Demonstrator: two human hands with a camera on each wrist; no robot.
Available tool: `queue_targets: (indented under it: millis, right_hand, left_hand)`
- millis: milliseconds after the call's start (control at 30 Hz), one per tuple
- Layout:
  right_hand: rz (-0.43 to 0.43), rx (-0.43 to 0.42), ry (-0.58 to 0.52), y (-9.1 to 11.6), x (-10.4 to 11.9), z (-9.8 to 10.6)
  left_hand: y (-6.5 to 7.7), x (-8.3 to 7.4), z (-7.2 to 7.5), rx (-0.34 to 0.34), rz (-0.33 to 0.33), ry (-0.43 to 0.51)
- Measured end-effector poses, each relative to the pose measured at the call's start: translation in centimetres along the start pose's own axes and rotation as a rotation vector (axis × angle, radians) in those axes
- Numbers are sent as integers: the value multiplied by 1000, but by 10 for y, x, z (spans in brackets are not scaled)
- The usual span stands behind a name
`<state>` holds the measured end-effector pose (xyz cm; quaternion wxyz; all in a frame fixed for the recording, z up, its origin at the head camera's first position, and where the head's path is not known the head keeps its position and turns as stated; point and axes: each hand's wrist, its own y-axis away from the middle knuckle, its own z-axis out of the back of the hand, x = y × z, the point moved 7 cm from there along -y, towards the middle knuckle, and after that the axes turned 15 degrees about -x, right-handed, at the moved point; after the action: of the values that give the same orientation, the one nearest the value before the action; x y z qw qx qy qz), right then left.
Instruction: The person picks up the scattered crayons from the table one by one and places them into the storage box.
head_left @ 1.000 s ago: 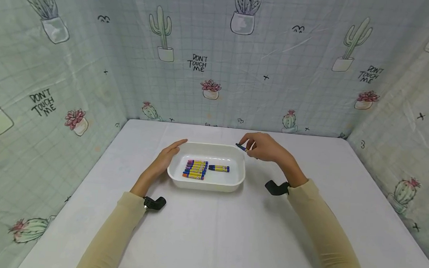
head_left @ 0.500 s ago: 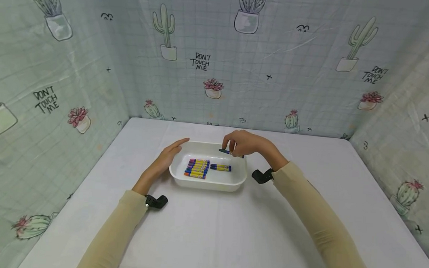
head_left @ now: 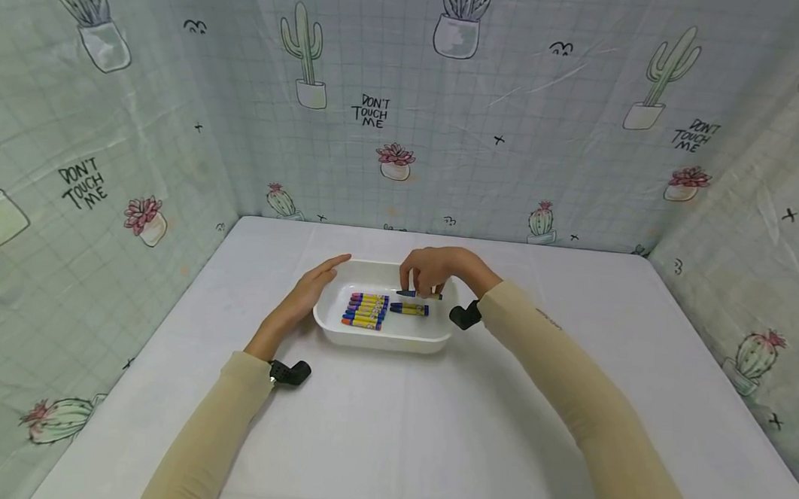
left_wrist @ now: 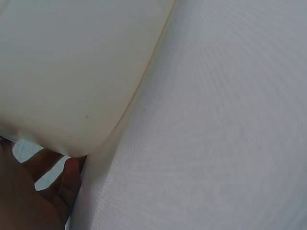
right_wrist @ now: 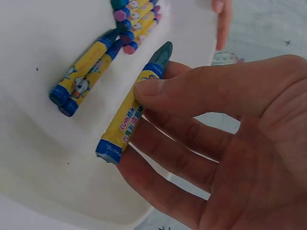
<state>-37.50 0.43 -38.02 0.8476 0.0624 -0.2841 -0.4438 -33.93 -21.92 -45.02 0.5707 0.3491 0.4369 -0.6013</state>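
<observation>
My right hand point(head_left: 430, 269) pinches an oil pastel point(right_wrist: 132, 108) between thumb and fingers over the white tray point(head_left: 381, 342). It has a dark green tip and a yellow-and-blue wrapper. Just nearer to me, a pair of dark-tipped oil pastels point(head_left: 409, 309) lies side by side on the tray floor. A row of several oil pastels point(head_left: 365, 311), tipped in orange, blue, purple and pink, lies left of that pair. My left hand point(head_left: 308, 290) rests against the tray's left end with its fingers extended along the outside; the left wrist view shows its thumb touching the wall.
The tray stands on a white-covered table point(head_left: 390, 430). Behind and at both sides hangs a cactus-printed cloth point(head_left: 471, 178). A black wrist camera point(head_left: 289, 373) sits on the left wrist and another black wrist camera point(head_left: 465, 315) on the right.
My right hand has carried the oil pastel leftward from beyond the tray's right rim and lowered it into the tray, behind the pair. The left hand has stayed at the tray's left end.
</observation>
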Motion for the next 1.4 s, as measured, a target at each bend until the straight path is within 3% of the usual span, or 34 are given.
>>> queue_targets:
  millis: [200,600,1400]
  right_hand:
    - [-42,79,-24,-9,-2,-12]
    - [-73,151,-30,-20,5,-33]
    - [-71,50,50,-22,8,-39]
  left_hand:
    - [-2,3,1,-6,-15,-15]
    - [-1,4,-1,-9,-20,-23]
    - [-1,-2,-1,-5,-4,-9]
